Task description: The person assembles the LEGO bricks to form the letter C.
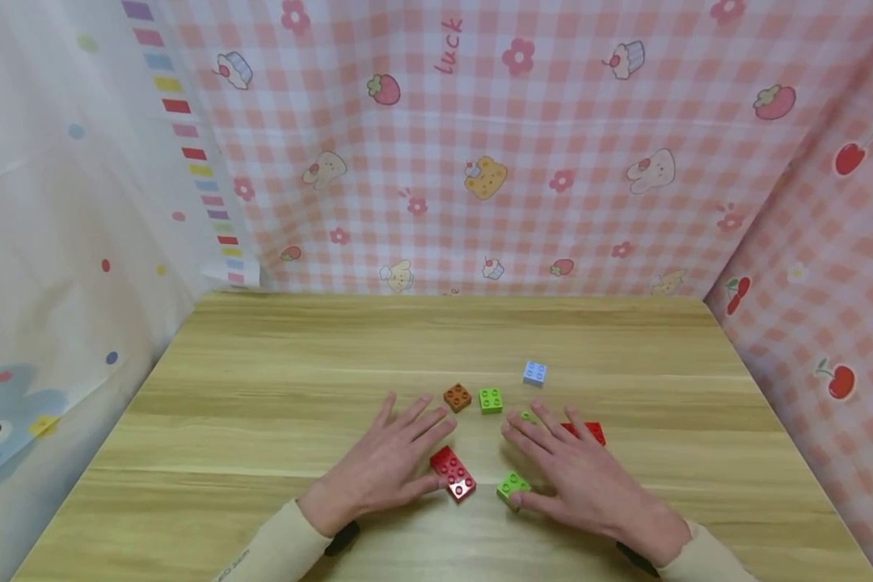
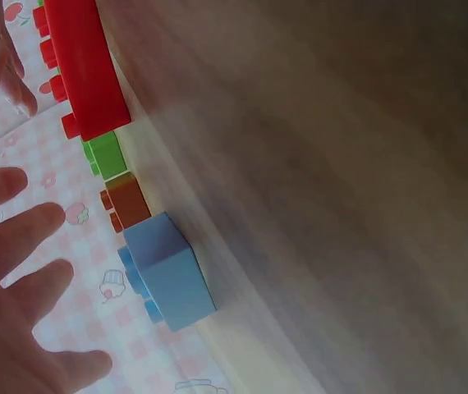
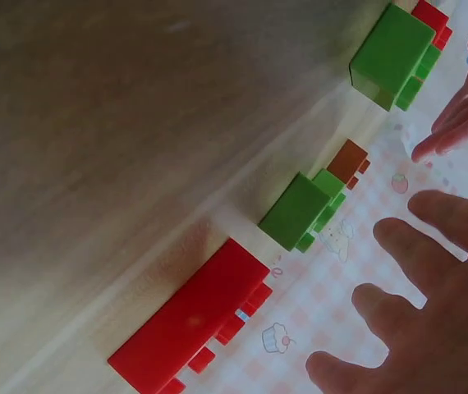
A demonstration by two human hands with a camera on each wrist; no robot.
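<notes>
My left hand (image 1: pixel 381 465) is spread over the table, fingers apart. Its thumb is by the end of a long red toy brick (image 1: pixel 453 474); I cannot tell if they touch. In the left wrist view a blue brick (image 2: pixel 172 275) stands close beneath this hand. My right hand (image 1: pixel 582 477) is likewise spread, thumb over the edge of a light green brick (image 1: pixel 512 487). Under its fingers lie another red brick (image 1: pixel 592 433) and a green brick (image 3: pixel 297 211), both partly hidden in the head view. Neither hand grips anything.
Beyond the fingertips are a brown brick (image 1: pixel 457 397), a green brick (image 1: pixel 491 400) and a light blue brick (image 1: pixel 534 373). The wooden table (image 1: pixel 262 347) meets a pink checked curtain (image 1: pixel 436 226) at the back. Patterned cloth hangs at both sides.
</notes>
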